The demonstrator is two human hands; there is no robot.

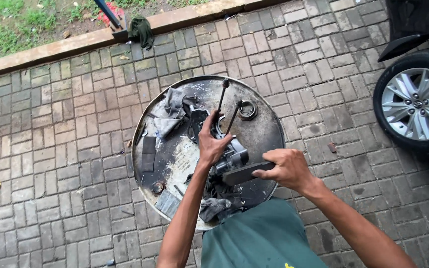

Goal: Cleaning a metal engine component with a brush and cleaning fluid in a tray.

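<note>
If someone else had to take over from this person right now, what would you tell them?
Left hand: gripping the metal engine part that stands on the drum top, near its two long studs.
Right hand: holding a flat dark bar against the part's side.
Around it: grey rags, a metal ring and small dark scraps lie on the drum top. A car wheel stands to the right on the brick paving.
Done or left: the picture does not show how far the work has gone; the part is held with both hands.
</note>
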